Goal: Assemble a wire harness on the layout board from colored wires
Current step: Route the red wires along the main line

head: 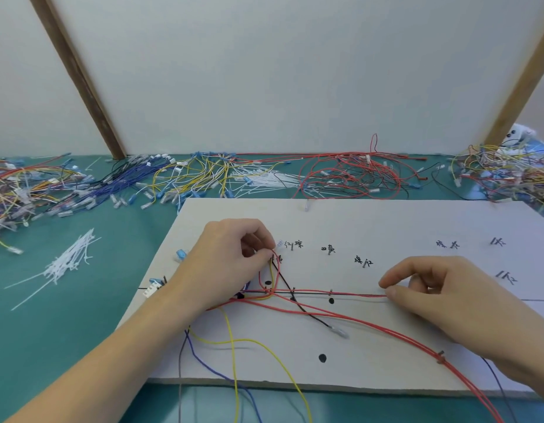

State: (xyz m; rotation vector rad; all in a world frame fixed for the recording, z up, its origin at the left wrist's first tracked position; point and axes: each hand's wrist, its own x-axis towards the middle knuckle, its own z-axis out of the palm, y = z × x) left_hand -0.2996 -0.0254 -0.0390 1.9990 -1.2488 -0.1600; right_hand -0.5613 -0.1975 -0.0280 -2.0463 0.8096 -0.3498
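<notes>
Red wire (pixel 325 292) runs left to right across the middle of the board (pixel 386 221), lying along a drawn black line and past a few small pegs. Its long axis is level with the near edge of the board, and both hands sit on that same line, one at each end of the stretch. At the left, the left hand (pixel 231 257) has its fingertips curled in a pinch on a red strand near the clear connector (pixel 279 244) by the upper left pegs, where red, black and yellow wires bunch together. Well apart to the right, the right hand (pixel 429 288) pinches the red wire between thumb and forefinger, holding it down on the line. The wire looks taut between them. As I judge it, the step is laying this wire along its route, and the right hand is better placed to carry the free length on toward the right edge, while the left anchors the start. More red strands trail off the near right corner; yellow wire (pixel 234 361) and blue wire (pixel 209 366) hang over the near edge. Loose wire piles (pixel 188 175) and cable ties (pixel 71 261) lie on the green table (pixel 81 331) beyond the board.
</notes>
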